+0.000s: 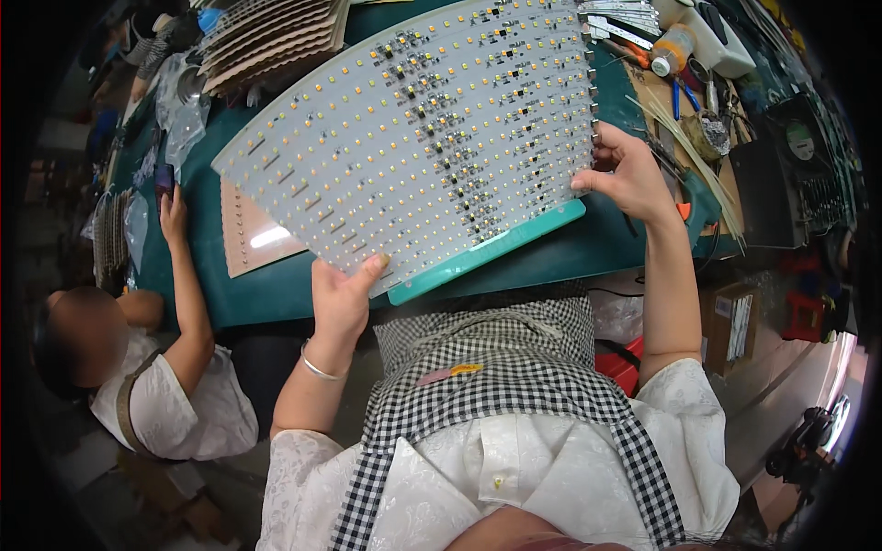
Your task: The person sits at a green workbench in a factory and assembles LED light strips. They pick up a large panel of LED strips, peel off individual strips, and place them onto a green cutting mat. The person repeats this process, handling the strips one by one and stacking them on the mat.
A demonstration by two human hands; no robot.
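- Circuit panel (367, 156): above the table (276, 301).
- Flat board (246, 225): on the table, partly beneath the panel's left end.
- Board stack (266, 41): behind the panel, left.
- Bottle (678, 41): far right.
- Co-worker (179, 404): left.

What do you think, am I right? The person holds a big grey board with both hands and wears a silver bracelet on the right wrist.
Not quite: the silver bracelet is on the left wrist, not the right, as the head view shows. The rest is right: the left hand and right hand both hold the big grey board.
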